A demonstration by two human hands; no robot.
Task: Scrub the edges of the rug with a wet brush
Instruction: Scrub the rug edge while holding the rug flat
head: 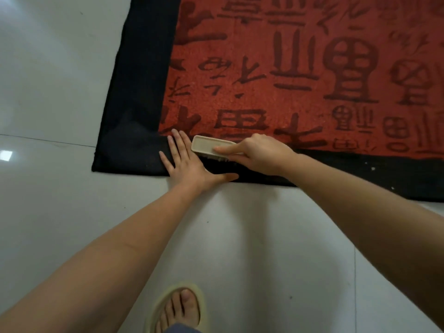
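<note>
A red rug [300,75] with dark characters and a black border lies on the floor. Its near black edge [134,150] runs across the middle of the view. My right hand [259,155] grips a cream scrub brush [206,146], index finger along its back, bristles down on the near border close to the rug's corner. My left hand [187,162] lies flat, fingers straight and spread, pressing the border just left of the brush.
Glossy white floor tiles [55,75] surround the rug on the left and near side. My foot in a pale yellow slipper [179,308] stands on the tiles at the bottom centre. Small white flecks dot the border at right [372,168].
</note>
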